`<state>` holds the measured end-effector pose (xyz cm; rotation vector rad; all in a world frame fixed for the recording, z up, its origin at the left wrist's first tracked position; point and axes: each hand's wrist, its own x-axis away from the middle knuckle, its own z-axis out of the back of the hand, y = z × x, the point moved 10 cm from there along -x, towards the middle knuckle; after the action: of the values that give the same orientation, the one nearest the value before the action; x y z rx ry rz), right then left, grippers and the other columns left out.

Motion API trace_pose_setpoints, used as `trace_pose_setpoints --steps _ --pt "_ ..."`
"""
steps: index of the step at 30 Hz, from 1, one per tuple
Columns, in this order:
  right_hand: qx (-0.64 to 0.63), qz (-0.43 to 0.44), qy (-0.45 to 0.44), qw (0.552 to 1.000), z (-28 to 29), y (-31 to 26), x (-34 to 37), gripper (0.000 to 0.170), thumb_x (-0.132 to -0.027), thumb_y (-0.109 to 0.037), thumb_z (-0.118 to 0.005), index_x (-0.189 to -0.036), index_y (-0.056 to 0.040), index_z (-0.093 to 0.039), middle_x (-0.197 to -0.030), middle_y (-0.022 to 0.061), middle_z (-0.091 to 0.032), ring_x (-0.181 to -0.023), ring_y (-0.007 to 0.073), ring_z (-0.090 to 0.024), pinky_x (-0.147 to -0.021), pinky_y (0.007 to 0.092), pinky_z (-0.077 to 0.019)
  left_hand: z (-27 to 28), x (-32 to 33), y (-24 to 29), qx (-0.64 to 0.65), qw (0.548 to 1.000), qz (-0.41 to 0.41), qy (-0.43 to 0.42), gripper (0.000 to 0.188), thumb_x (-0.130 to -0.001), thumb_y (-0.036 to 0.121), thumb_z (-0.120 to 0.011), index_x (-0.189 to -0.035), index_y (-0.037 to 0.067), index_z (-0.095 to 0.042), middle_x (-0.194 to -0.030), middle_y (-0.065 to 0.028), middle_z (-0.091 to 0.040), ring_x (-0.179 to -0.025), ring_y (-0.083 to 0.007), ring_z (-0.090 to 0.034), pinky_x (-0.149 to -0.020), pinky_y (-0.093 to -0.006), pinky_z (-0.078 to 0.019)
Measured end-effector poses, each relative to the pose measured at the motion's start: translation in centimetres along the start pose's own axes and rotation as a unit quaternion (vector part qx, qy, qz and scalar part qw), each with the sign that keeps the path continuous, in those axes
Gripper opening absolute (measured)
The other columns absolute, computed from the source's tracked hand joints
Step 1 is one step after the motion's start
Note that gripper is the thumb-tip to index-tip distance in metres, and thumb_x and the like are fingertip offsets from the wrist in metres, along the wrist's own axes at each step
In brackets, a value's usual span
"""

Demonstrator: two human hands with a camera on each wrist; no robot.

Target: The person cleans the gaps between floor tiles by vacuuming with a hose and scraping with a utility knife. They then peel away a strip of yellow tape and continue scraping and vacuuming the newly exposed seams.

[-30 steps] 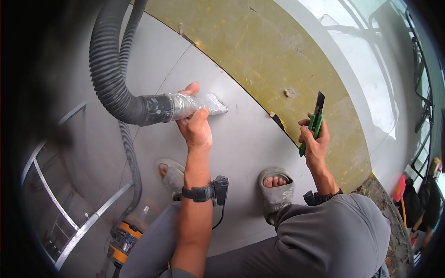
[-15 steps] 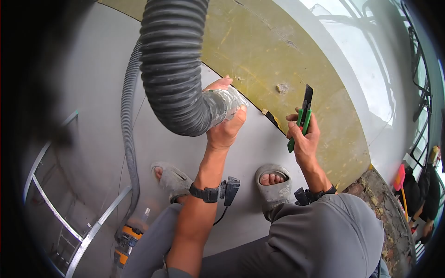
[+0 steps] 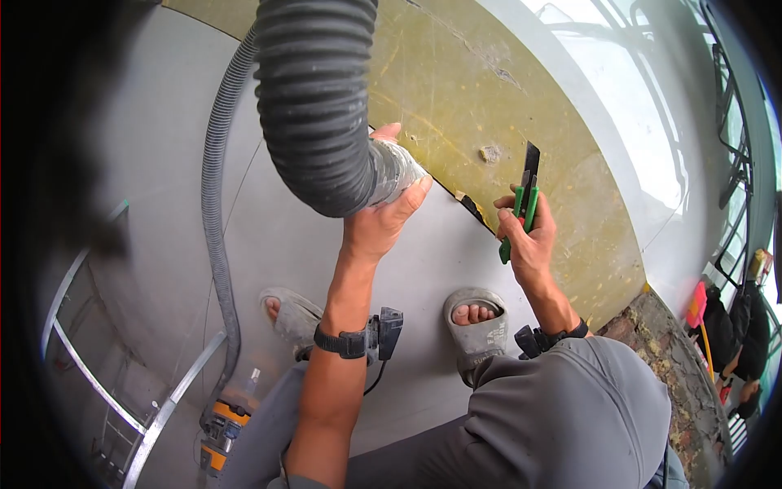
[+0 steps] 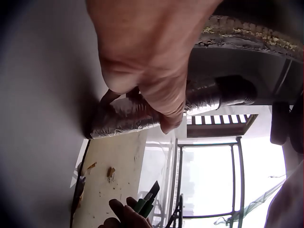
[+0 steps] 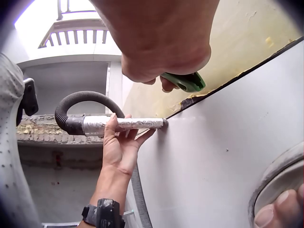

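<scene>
Above the grey floor, beside the edge of the olive sheet, our ribbed hose ends in a silver-taped nozzle, gripped by our left hand; our right hand grips a green knife, blade out.

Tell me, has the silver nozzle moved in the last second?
Yes: the silver nozzle has moved toward the yellow panel, from out on the grey floor to beside the panel's edge.

Grey floor, silvery metal rails, bright window (dark-framed)
</scene>
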<state>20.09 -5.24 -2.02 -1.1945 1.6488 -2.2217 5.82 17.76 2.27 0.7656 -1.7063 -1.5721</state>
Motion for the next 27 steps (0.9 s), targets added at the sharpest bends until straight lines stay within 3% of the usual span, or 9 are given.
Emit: trace_pose_setpoints --steps 7,9,16,19,21,22,25,27 --pt "-0.009 0.003 -0.007 1.000 0.1 0.2 0.2 0.042 -0.095 -0.006 -0.067 -0.132 0.0018 -0.051 -0.104 0.0103 -0.067 -0.067 0.0094 -0.058 -0.061 0.0255 -0.0498 -0.2 -0.1 0.3 -0.058 0.998 -0.007 0.017 0.057 -0.083 0.014 -0.084 -0.131 -0.004 -0.057 -0.125 -0.0123 -0.060 -0.109 -0.0194 -0.056 -0.099 -0.0350 -0.0463" --pt "0.009 -0.003 -0.004 1.000 0.2 0.4 0.3 0.042 -0.095 -0.006 -0.068 -0.132 0.0020 -0.051 -0.104 0.0101 -0.067 -0.067 0.0095 -0.059 -0.061 0.0254 -0.0499 -0.8 -0.4 -0.2 -0.073 0.996 0.024 -0.047 0.064 -0.087 0.008 -0.080 -0.141 -0.007 -0.049 -0.138 -0.0141 -0.051 -0.125 -0.0211 -0.052 -0.110 -0.0363 -0.0412" --pt "0.005 -0.002 -0.002 1.000 0.4 0.5 0.4 0.042 -0.095 -0.008 -0.068 -0.132 0.0019 -0.051 -0.105 0.0096 -0.067 -0.068 0.0095 -0.059 -0.061 0.0250 -0.0497 -2.0 -0.8 -0.3 -0.063 0.991 0.101 -0.059 0.062 -0.088 0.010 -0.082 -0.138 -0.008 -0.050 -0.129 -0.0112 -0.057 -0.118 -0.0190 -0.055 -0.109 -0.0349 -0.0415" --pt "0.000 -0.005 0.000 1.000 0.4 0.6 0.4 0.042 -0.095 -0.007 -0.067 -0.132 0.0020 -0.051 -0.104 0.0098 -0.067 -0.068 0.0095 -0.059 -0.062 0.0251 -0.0498 -2.7 -1.1 0.6 -0.142 0.987 0.031 -0.073 0.061 -0.088 0.010 -0.083 -0.137 -0.008 -0.051 -0.126 -0.0106 -0.059 -0.117 -0.0182 -0.055 -0.108 -0.0336 -0.0420" --pt "0.003 -0.001 -0.008 1.000 0.2 0.4 0.4 0.043 -0.094 -0.007 -0.068 -0.132 0.0021 -0.051 -0.104 0.0102 -0.067 -0.067 0.0094 -0.059 -0.061 0.0253 -0.0499 -2.2 -0.9 -0.7 -0.012 0.995 0.088 -0.033 0.060 -0.088 0.012 -0.083 -0.136 -0.008 -0.053 -0.124 -0.0110 -0.060 -0.117 -0.0188 -0.056 -0.106 -0.0336 -0.0427" --pt "0.002 0.000 -0.010 1.000 0.1 0.5 0.4 0.043 -0.094 -0.007 -0.068 -0.132 0.0021 -0.051 -0.104 0.0102 -0.067 -0.067 0.0094 -0.059 -0.061 0.0253 -0.0499 -2.0 -0.8 -0.6 -0.014 0.996 0.088 -0.031 0.060 -0.088 0.012 -0.083 -0.136 -0.008 -0.053 -0.124 -0.0110 -0.060 -0.117 -0.0188 -0.056 -0.106 -0.0336 -0.0427" --pt "-0.032 0.005 0.008 0.999 0.6 0.8 0.5 0.037 -0.094 -0.009 -0.069 -0.127 0.0003 -0.055 -0.099 0.0065 -0.068 -0.068 0.0094 -0.059 -0.059 0.0250 -0.0498 -1.5 -0.9 0.5 -0.116 0.991 0.049 -0.049 0.059 -0.088 0.013 -0.082 -0.136 -0.007 -0.053 -0.127 -0.0119 -0.058 -0.118 -0.0196 -0.055 -0.107 -0.0346 -0.0435" --pt "-0.029 -0.008 0.022 0.999 1.2 1.2 0.6 0.039 -0.095 -0.009 -0.069 -0.129 0.0003 -0.053 -0.100 0.0073 -0.068 -0.068 0.0092 -0.059 -0.058 0.0247 -0.0492 -0.8 -1.6 2.0 -0.168 0.985 -0.025 -0.025 0.058 -0.089 0.012 -0.082 -0.136 -0.007 -0.053 -0.130 -0.0129 -0.057 -0.118 -0.0211 -0.057 -0.107 -0.0351 -0.0442"
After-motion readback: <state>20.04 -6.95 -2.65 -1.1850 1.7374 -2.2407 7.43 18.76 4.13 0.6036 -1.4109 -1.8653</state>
